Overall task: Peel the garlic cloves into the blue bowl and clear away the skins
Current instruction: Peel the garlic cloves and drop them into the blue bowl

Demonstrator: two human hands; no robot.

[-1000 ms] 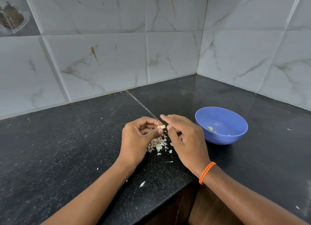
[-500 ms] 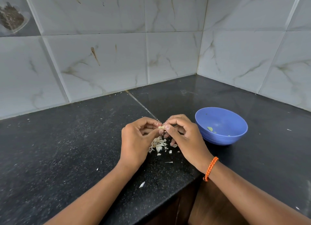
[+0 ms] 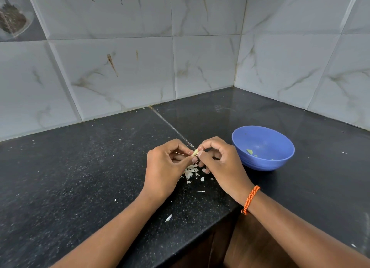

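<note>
Black speckled counter [image 3: 80, 177] met the grey marble tiles in a corner, and you worked near its front edge. Your left hand [image 3: 166, 167] pinched a small pale garlic clove [image 3: 195, 152] between thumb and fingertips, and your right hand [image 3: 220, 163] pinched the same clove from the other side, the fingers curled close. A little heap of skins [image 3: 190, 172] lay on the counter just under both hands. To the right stood the blue bowl [image 3: 280, 159], with only a few small bits inside. I judge the clove was light, firm and a little slippery, and its skin thin and brittle, so you should hold the body and pull the skin from the tip.
</note>
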